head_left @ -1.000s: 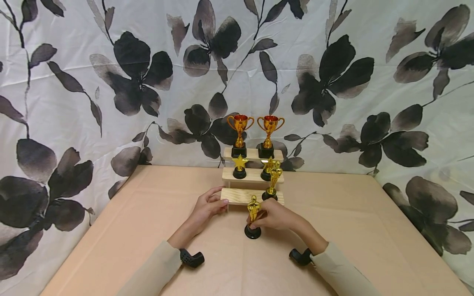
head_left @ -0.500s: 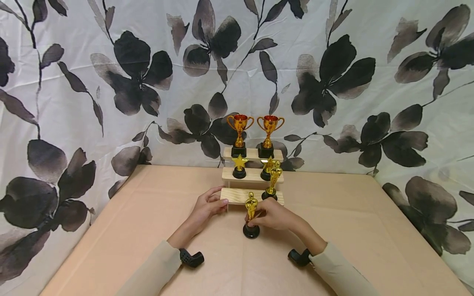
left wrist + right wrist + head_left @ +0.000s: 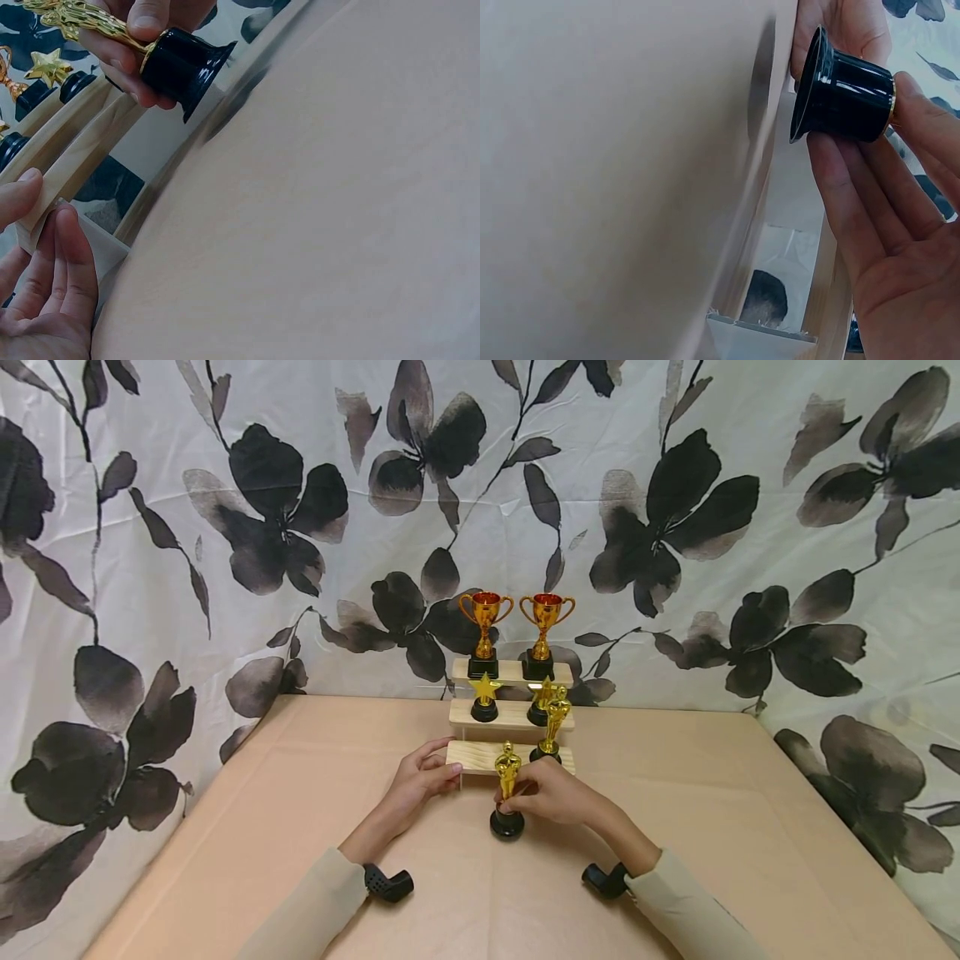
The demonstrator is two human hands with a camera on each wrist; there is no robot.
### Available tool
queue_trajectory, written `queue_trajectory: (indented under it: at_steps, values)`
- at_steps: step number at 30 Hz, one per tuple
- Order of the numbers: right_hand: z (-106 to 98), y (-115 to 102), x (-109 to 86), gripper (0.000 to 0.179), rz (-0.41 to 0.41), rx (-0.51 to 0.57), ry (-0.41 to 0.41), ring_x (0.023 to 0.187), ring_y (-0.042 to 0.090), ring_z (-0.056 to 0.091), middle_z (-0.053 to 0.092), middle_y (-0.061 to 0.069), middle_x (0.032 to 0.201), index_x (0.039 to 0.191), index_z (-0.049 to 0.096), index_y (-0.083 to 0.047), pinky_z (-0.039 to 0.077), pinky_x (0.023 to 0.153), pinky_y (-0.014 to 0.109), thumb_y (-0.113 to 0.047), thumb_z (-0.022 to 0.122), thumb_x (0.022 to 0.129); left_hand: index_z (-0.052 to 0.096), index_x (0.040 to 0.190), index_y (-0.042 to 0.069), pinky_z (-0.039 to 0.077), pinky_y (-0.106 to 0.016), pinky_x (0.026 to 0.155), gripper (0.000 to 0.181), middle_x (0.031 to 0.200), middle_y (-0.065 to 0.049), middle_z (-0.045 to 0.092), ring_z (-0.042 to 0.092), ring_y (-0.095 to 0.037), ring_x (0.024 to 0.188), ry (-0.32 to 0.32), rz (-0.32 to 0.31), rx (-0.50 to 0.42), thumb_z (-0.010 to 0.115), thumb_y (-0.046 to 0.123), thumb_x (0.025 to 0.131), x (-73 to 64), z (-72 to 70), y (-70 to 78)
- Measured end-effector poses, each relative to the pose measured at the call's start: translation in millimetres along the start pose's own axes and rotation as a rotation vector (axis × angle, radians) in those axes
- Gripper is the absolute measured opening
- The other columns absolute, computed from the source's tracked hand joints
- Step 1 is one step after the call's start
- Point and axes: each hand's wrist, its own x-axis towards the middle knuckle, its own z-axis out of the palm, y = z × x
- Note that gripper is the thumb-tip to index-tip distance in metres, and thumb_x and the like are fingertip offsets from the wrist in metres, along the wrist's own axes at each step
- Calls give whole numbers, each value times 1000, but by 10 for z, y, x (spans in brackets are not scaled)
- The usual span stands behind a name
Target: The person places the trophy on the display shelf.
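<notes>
My right hand (image 3: 558, 793) grips a small gold statuette trophy (image 3: 507, 768) low on its figure, in front of the shelf's lowest step. Its round black base (image 3: 847, 97) hangs over the table in the right wrist view, with fingers curled beneath it. At the left end of the wooden stepped shelf (image 3: 474, 756), my left hand (image 3: 420, 781) pinches the lowest board between thumb and fingers (image 3: 75, 262). A matching statuette (image 3: 555, 722) stands upright on the right half of that step, its base partly behind my right hand.
Two gold star trophies (image 3: 485, 692) stand on the middle step. Two gold cup trophies (image 3: 542, 618) with black bases occupy the top step. A floral cloth (image 3: 517, 543) hangs behind the peach-coloured table (image 3: 337, 727).
My right hand has brought the statuette slightly left and a little upward in the head view, closer to the shelf. The left hand keeps its hold on the board.
</notes>
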Motion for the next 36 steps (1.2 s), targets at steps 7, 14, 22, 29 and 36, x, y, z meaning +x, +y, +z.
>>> queue_trajectory:
  at_steps: [7, 14, 22, 29, 36]
  values:
    - [-5, -41, 12, 13, -3, 58, 6, 82, 8, 70, 80, -2, 92, 99, 80, -11, 56, 71, 24, -20, 81, 90, 46, 153, 9, 60, -24, 75, 63, 92, 2, 69, 68, -12, 83, 0, 1, -11, 72, 9, 96, 2, -3, -2]
    - [-19, -61, 15, 11, -12, 55, 38, 79, 10, 67, 80, -1, 92, 98, 80, -11, 53, 68, 25, -19, 81, 90, 46, 153, 9, 60, -24, 74, 62, 91, 2, 69, 68, -12, 82, -1, 2, -10, 72, 8, 97, 11, 2, -9]
    - [-44, -86, 9, 12, 2, 99, 30, 87, 13, 74, 80, 1, 94, 100, 79, -10, 59, 74, 28, -17, 80, 91, 47, 152, 9, 60, -24, 74, 61, 91, 1, 69, 68, -12, 81, 0, 5, -18, 72, 7, 96, 5, -2, -14]
    - [-76, -116, 8, 11, 11, 78, 55, 84, 6, 72, 80, 1, 93, 99, 79, -9, 56, 72, 22, -16, 80, 91, 46, 152, 9, 60, -24, 74, 61, 92, 2, 69, 68, -12, 81, -2, 8, -15, 71, 7, 96, 2, 0, -10]
    - [-105, -147, 3, 13, 18, 66, 79, 82, 4, 69, 80, 2, 93, 99, 79, -8, 54, 70, 21, -17, 81, 90, 46, 153, 9, 60, -24, 75, 62, 91, 2, 69, 69, -12, 81, 1, 8, -14, 71, 6, 97, 2, 6, -10]
